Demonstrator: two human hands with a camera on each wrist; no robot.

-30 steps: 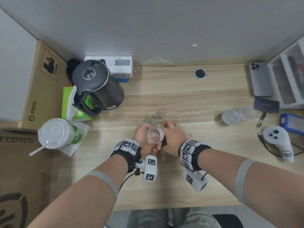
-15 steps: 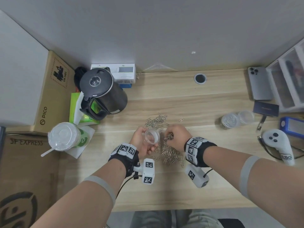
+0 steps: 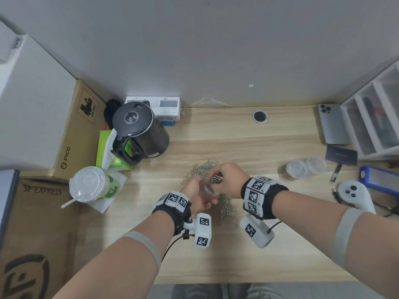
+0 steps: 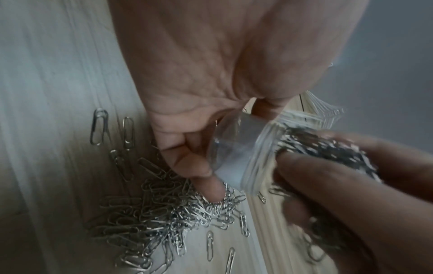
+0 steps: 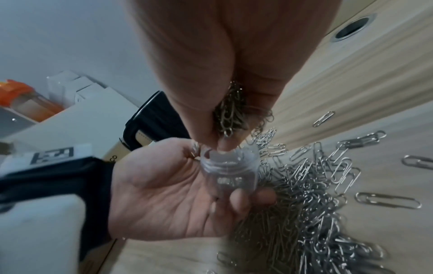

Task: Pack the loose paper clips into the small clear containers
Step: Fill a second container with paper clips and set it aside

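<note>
My left hand (image 3: 199,196) grips a small clear container (image 5: 230,173) (image 4: 236,153) (image 3: 209,187), mouth up, just above the desk. My right hand (image 3: 228,176) pinches a bunch of silver paper clips (image 5: 232,115) (image 3: 216,177) (image 4: 328,148) right over the container's mouth, fingertips (image 5: 225,146) at its rim. A pile of loose paper clips (image 3: 226,209) (image 5: 304,204) (image 4: 159,213) lies on the wooden desk (image 3: 237,244) under and around both hands, with more clips (image 3: 200,169) just behind them.
A filled clear container (image 3: 296,168) and an empty one (image 3: 316,165) stand at the right. Further right lie a white controller (image 3: 354,195), a phone (image 3: 332,126) and a drawer unit (image 3: 375,117). A black kettle (image 3: 138,132), a lidded cup (image 3: 89,184) and cardboard boxes (image 3: 82,130) crowd the left.
My right hand has scooped up a bunch of clips from the pile and brought it over the container's mouth. The left hand has kept hold of the container.
</note>
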